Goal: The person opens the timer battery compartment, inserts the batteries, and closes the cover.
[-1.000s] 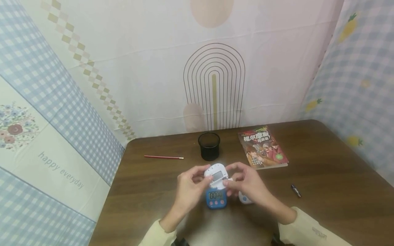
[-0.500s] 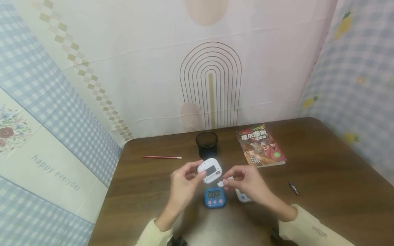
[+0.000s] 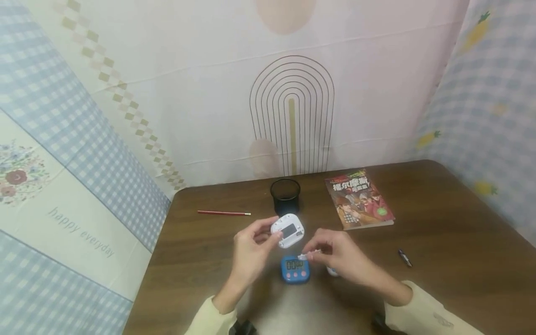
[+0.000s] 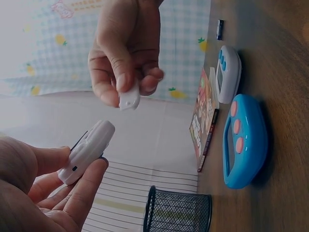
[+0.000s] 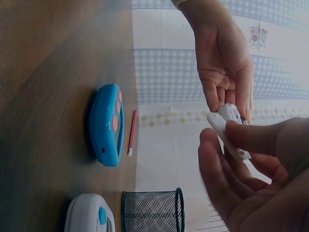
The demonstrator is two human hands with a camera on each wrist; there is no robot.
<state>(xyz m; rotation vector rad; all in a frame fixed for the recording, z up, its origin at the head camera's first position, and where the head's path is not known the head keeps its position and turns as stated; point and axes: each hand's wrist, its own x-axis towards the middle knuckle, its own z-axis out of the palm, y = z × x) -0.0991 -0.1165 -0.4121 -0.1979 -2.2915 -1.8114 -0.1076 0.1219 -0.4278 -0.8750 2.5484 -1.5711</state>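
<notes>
My left hand [image 3: 250, 249] holds a white digital timer [image 3: 288, 231] above the table, its back facing up. A slot shows bare along the lower part of that back. Between thumb and fingers, my right hand [image 3: 345, 256] pinches a small white battery cover [image 3: 308, 255], apart from the timer and to its lower right in the head view. Below the hands a blue timer [image 3: 295, 275] with pink buttons lies on the table. Another white timer [image 4: 230, 75] with blue buttons lies beside it, mostly hidden under my right hand in the head view.
A black mesh pen holder [image 3: 286, 201] stands behind the hands, with a red pencil [image 3: 224, 213] lying to its left. At the back right lies a comic-style book [image 3: 360, 200]. A small dark battery [image 3: 405, 257] rests on the table [image 3: 452, 232] farther right.
The battery cover has come away from the white timer, moving down and right with my right hand. My left hand has shifted slightly left and up with the timer.
</notes>
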